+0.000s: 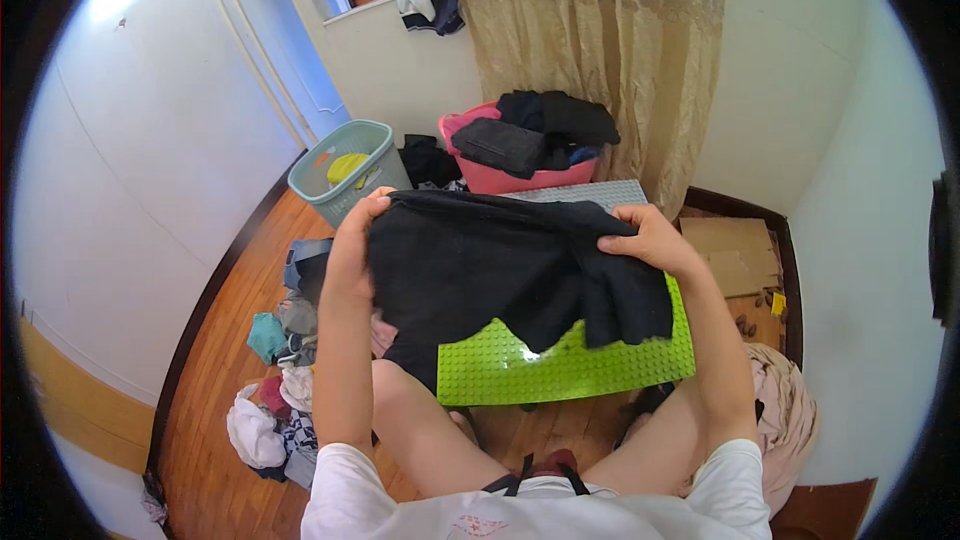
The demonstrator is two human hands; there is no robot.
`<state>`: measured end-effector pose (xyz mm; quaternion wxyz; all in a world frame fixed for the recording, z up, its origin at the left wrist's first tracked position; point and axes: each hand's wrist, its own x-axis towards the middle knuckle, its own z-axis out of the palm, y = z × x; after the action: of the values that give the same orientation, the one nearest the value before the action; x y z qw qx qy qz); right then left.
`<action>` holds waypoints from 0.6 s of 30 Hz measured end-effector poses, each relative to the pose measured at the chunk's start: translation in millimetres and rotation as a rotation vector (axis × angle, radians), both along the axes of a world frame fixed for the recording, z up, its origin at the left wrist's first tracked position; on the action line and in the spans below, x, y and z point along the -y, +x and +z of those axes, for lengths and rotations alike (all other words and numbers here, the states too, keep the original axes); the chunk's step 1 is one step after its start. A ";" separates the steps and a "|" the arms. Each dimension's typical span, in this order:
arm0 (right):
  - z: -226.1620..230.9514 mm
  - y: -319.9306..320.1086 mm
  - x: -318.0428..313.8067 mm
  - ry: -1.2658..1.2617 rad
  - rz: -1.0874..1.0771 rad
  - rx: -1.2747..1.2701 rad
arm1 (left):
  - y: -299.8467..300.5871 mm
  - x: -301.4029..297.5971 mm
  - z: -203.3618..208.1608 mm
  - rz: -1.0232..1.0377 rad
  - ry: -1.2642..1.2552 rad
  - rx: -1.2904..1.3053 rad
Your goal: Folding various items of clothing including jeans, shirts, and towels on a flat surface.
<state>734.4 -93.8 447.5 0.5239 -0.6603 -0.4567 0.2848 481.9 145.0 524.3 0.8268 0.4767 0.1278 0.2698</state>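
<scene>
A black cloth garment (480,260) hangs spread between my two hands; its exact kind is hard to tell. My left hand (360,230) pinches its upper left corner, and my right hand (645,238) grips the upper right part with the thumb on top. The lower edge hangs uneven over a bright green studded board (560,375) in front of my knees. Part of the board is hidden behind the cloth.
A pink basket (530,177) heaped with dark clothes stands behind the board, beside a pale green basket (340,140) holding something yellow. Mixed clothes (290,395) lie on the floor at left. Beige fabric (785,420) and flat cardboard (735,255) are at right.
</scene>
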 end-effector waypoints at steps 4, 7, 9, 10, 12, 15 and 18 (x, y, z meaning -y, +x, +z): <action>11.3 12.0 10.6 -0.008 -0.072 0.043 | 3.3 -64.0 -35.6 -0.012 -0.092 -0.133; -18.9 35.9 4.8 0.103 -0.464 0.563 | 23.8 -83.4 -85.9 0.310 0.315 -0.354; -45.6 41.9 8.2 -0.007 -0.466 0.636 | 36.9 -83.7 -115.2 0.696 0.872 -0.519; -61.9 42.8 7.8 -0.114 -0.386 0.596 | 40.3 -86.1 -132.2 0.655 0.958 -0.469; -88.0 35.6 9.1 -0.236 -0.176 0.530 | 46.2 -74.2 -154.7 0.437 1.028 -0.449; -99.7 20.0 21.9 -0.421 -0.047 0.612 | 66.8 -5.1 -146.3 -0.044 1.096 -0.591; -115.1 6.2 14.0 -0.646 -0.038 0.772 | 76.0 45.9 -180.5 -0.417 1.397 -0.596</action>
<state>740.6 -107.8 332.4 0.0910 -0.8541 -0.4934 0.1370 557.9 99.1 343.9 0.3003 0.9523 0.0529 -0.0122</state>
